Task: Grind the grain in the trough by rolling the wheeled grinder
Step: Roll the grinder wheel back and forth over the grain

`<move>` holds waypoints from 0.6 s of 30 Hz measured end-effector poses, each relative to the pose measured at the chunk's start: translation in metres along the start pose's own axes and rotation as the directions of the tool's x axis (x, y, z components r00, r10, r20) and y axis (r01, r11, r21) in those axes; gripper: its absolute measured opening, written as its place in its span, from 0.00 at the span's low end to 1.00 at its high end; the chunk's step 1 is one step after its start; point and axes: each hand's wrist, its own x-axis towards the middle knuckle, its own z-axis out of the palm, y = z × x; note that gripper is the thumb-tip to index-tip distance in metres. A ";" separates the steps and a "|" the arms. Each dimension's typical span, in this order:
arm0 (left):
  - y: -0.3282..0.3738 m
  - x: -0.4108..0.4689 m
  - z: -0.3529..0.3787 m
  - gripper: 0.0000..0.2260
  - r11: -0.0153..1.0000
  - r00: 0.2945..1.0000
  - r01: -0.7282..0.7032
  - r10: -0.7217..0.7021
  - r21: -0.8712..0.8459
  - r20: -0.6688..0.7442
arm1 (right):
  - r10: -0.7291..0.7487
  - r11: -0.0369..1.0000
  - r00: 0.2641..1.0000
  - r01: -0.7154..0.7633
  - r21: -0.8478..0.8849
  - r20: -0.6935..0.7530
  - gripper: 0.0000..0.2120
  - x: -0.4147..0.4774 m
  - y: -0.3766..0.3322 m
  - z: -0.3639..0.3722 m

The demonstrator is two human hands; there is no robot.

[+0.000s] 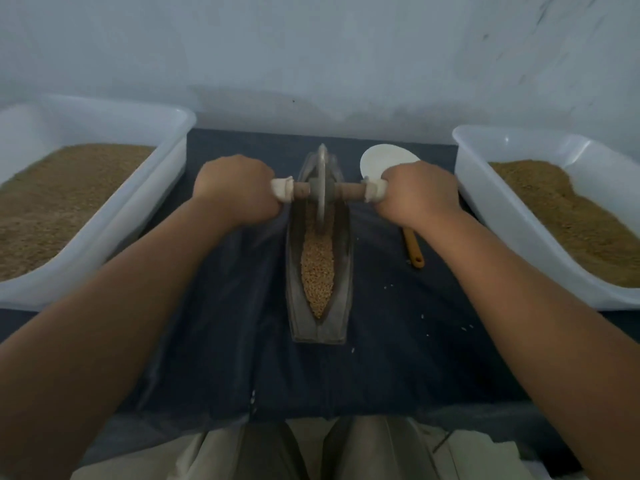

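A narrow boat-shaped metal trough (pixel 341 292) lies lengthwise on the dark cloth, holding tan grain (pixel 317 271) in its groove. The wheeled grinder (pixel 322 188), a thin metal disc on a wooden axle, stands upright in the trough's far half. My left hand (pixel 239 192) grips the cloth-wrapped left end of the axle. My right hand (pixel 420 195) grips the wrapped right end. Both arms reach forward on either side of the trough.
A white plastic tub (pixel 104 209) of brown grain sits at the left, another white tub (pixel 519 209) of ground brown meal at the right. A white spatula (pixel 381 161) with an orange handle lies behind my right hand. A few loose grains dot the dark cloth (pixel 225 341).
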 end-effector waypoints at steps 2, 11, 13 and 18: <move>-0.002 -0.013 -0.002 0.17 0.999 1.000 -0.027 0.026 0.020 0.008 | -0.014 1.000 0.999 0.014 0.000 0.051 0.20 -0.011 0.001 -0.004; -0.005 -0.060 -0.003 0.17 0.975 0.978 -0.168 0.184 0.146 -0.102 | -0.077 0.995 0.991 0.070 0.066 0.113 0.22 -0.075 0.009 -0.004; -0.002 -0.030 -0.003 0.15 0.994 0.996 -0.090 0.092 0.067 -0.017 | -0.024 1.000 0.999 0.024 -0.004 -0.040 0.20 -0.050 0.004 0.004; 0.002 -0.001 -0.007 0.15 0.999 0.999 -0.038 0.038 0.010 0.019 | 0.029 0.999 0.998 -0.030 0.024 0.062 0.23 -0.006 0.000 -0.001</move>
